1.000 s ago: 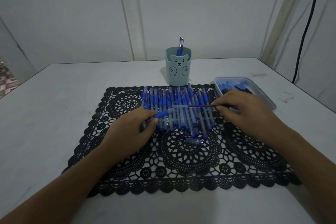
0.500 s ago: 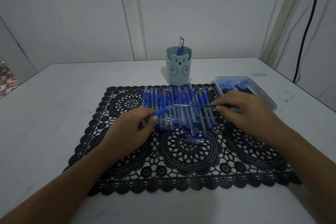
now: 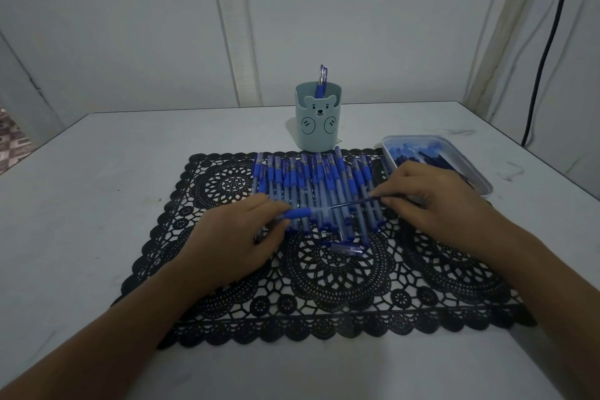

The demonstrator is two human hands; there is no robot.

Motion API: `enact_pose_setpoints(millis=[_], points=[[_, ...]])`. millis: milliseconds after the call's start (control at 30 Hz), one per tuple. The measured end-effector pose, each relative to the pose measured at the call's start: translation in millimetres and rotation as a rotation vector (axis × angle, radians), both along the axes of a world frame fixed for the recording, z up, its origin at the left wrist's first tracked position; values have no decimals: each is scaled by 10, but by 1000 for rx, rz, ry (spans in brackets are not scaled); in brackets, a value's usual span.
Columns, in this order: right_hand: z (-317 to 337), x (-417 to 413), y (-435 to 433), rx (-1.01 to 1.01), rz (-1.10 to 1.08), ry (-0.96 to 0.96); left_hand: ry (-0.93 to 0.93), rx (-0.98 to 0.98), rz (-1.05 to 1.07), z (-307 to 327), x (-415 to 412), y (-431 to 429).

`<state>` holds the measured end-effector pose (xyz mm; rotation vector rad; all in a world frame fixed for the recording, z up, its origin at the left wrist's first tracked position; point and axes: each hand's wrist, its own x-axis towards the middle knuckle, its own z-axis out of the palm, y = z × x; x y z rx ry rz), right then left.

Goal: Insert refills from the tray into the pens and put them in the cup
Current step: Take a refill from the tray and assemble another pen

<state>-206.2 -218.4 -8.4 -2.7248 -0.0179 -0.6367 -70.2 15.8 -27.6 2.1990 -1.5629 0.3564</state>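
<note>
Left hand (image 3: 233, 237): fingers curled round a pen barrel (image 3: 298, 213), its open end pointing to 3 o'clock.
Right hand (image 3: 431, 204): pinches a thin refill (image 3: 354, 202), tip aimed at 9 o'clock and meeting the barrel's mouth.
Pens (image 3: 318, 185): a row lying side by side on the far half of the black lace mat (image 3: 324, 289).
Cup (image 3: 319, 120): at 12 o'clock of the mat, upright on the table (image 3: 97, 172), one pen standing inside.
Tray (image 3: 480, 178): at 2 o'clock, holding blue refills.
Loose cap (image 3: 347, 249): on the mat, just below the row.

Left hand (image 3: 233, 239), right hand (image 3: 433, 204): fingers (image 3: 402, 195) pinched.
</note>
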Motion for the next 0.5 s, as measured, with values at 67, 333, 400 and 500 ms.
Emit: enact_pose_setpoints(millis=[67,333,400,500], points=[[-20,5,89,19,59,-26,4,0,-36,1,-47,-13],[-56,10,437,441,91,-33,90,-100,-67,-56,-49,-34],[-60,0,379,500,61,-57,103,-122,-57,-54,-34,-32],[-79,13,377,484,69,-57,88,-135,-53,-55,-41,-35]])
